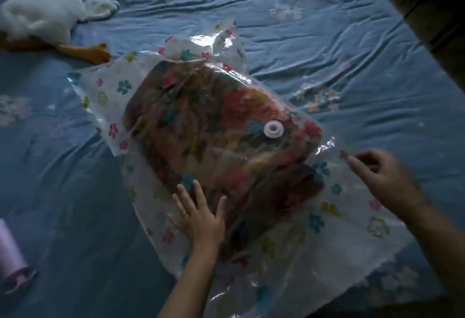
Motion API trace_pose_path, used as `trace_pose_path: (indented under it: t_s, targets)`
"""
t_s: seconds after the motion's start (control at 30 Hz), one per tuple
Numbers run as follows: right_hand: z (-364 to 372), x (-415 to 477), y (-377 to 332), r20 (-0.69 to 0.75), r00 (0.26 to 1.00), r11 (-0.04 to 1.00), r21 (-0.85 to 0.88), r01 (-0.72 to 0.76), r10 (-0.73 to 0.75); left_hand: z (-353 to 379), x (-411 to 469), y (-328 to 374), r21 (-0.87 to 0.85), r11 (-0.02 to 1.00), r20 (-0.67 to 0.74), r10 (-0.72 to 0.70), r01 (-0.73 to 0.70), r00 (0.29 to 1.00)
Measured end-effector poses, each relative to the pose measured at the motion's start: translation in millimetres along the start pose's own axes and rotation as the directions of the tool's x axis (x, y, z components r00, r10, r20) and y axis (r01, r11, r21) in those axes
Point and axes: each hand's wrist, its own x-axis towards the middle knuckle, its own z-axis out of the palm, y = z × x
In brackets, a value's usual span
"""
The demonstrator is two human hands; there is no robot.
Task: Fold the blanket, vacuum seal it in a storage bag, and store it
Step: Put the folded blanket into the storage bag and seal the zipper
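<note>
Blanket (pixel 201 116), floral, bulges inside clear flowered bag (pixel 352 229); left hand (pixel 198 217) presses flat; right hand (pixel 385 179) blurred, grip unclear.

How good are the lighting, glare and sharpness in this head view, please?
Head view: dim and bluish overall; bright glare streaks on the bag, strongest at its far fold; the right hand is motion-blurred, while the left hand, flat on the bag, is sharper; the valve reads clearly.
</note>
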Motion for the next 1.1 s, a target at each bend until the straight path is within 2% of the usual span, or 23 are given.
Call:
trace_pose_path:
  t_s: [0.07, 0.17, 0.27, 0.3, 0.43, 0.6, 0.73, 0.83, 0.93, 0.97, 1.03, 1.1]
  targets:
    - [22.6, 54.2, -2.9, -0.006, 1.0, 0.984, -0.173, 0.026, -0.027, 4.0, -0.1, 29.6, 0.075, 0.996, 0.053, 0.046, -0.05, 0.998]
    - [63.0, 112.8, -2.9, 0.216, 0.973, 0.947, -0.322, -0.005, 0.079, 22.6, 14.1, 47.8, 0.181, 0.982, 0.214, 0.018, -0.058, 0.977]
    - [105.1, 126.6, -2.1, 0.352, 0.921, 0.986, -0.074, -0.149, 0.166, 37.9, 33.3, 27.4, 0.263, 0.962, 0.277, -0.005, -0.07, 0.961]
    - [118.7, 118.8, -1.3, 0.355, 0.915, 0.981, -0.044, -0.188, 0.191, 39.1, 41.9, 17.6, 0.28, 0.957, 0.283, -0.003, -0.08, 0.959]
    - [175.0, 63.1, -0.1, 0.289, 0.904, 0.948, -0.059, -0.312, 0.315, 25.2, 90.7, -19.1, 0.329, 0.934, 0.323, 0.025, -0.137, 0.946]
    - [233.1, 64.0, -42.3, 0.339, 0.835, 0.894, -0.043, -0.447, 0.434, -13.2, 164.8, -48.9, 0.412, 0.885, 0.361, 0.06, -0.217, 0.93]
    - [250.7, 109.3, -76.8, 0.375, 0.814, 0.893, -0.099, -0.44, 0.443, -46.7, 222.8, -39.8, 0.481, 0.855, 0.343, 0.021, -0.195, 0.939]
    - [243.8, 138.7, -75.6, 0.433, 0.822, 0.926, -0.092, -0.367, 0.369, -55.9, 224.8, -30.9, 0.501, 0.852, 0.282, 0.005, -0.152, 0.96]
    - [215.6, 130.9, -54.4, 0.423, 0.88, 0.975, -0.051, -0.216, 0.217, -44.5, 189.1, -37.1, 0.535, 0.838, 0.148, 0.031, -0.106, 0.988]
    - [204.7, 120.2, -42.8, 0.384, 0.9, 0.978, -0.117, -0.174, 0.206, -38.2, 172.8, -45.1, 0.528, 0.844, 0.118, 0.035, -0.092, 0.992]
    - [178.9, 86.3, -12.4, 0.285, 0.912, 0.918, -0.348, -0.188, 0.295, -24.6, 131.4, -77.6, 0.485, 0.869, 0.098, 0.057, -0.098, 0.994]
    - [153.8, 48.9, 32.1, 0.28, 0.839, 0.849, -0.408, -0.335, 0.466, -19.1, 85.2, -117.5, 0.396, 0.911, 0.07, 0.096, -0.116, 0.993]
